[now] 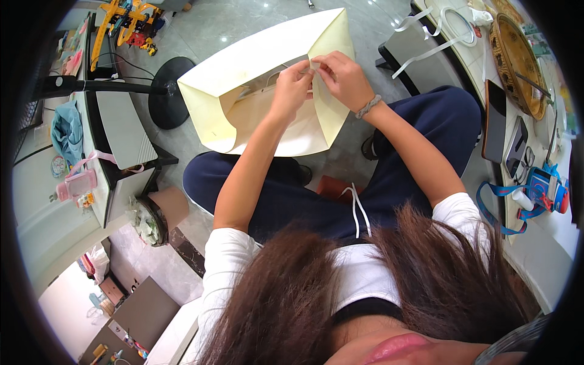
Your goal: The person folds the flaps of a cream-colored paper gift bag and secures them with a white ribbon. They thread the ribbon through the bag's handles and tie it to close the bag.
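A large pale-yellow paper bag (255, 61) stands in front of my knees, its folded base towards me. The base flaps spread around an opening, and angled creases run to the corners. Inside, a pale cord is partly visible. My left hand (292, 89) reaches over the opening, thumb and fingers pinched at the inner edge of the right flap (326, 109). Close beside it, my right hand (342, 80) pinches the same edge near its upper end, a braided grey band around the wrist. Any small piece between the fingertips is too small to tell.
On the right table lie a white tape roll (458, 27) with loose strips hanging off the edge, a round brown tray (515, 64), a tablet (494, 121) and a phone (516, 146). A black round stand base (169, 93) and a waste bin (153, 219) are at left.
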### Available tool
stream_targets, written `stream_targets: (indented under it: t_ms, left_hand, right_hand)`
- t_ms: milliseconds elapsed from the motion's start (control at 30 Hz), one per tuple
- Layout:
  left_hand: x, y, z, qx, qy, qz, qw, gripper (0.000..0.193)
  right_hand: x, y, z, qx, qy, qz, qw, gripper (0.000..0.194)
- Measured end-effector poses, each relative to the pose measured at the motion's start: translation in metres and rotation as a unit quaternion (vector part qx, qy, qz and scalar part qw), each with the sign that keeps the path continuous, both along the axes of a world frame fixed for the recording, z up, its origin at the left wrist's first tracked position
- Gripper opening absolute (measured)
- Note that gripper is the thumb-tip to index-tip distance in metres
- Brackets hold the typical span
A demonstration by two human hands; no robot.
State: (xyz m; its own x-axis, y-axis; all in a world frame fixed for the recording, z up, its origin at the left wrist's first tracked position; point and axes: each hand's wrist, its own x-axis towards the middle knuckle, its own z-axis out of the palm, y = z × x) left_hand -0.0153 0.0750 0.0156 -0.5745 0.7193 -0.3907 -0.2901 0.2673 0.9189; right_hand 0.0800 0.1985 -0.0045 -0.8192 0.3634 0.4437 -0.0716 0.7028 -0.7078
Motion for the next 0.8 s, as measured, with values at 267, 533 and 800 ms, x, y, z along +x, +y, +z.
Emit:
stream_targets:
  t_ms: [267,533,800]
  left_hand:
    - [0.002,0.001,-0.008,-0.011,0.009,-0.021,1.000,0.032]
    - [0.005,0.000,-0.015,-0.013,0.027,-0.024,0.999,0.029]
    - [0.008,-0.003,-0.010,-0.040,0.033,-0.022,0.998,0.022]
  right_hand:
    - [-0.002,0.001,-0.001,0.009,-0.001,-0.018,1.000,0.014]
    - [-0.001,0.000,-0.002,0.020,-0.011,-0.014,1.000,0.011]
    - [-0.002,0.002,-0.002,-0.044,-0.035,0.003,0.998,0.007]
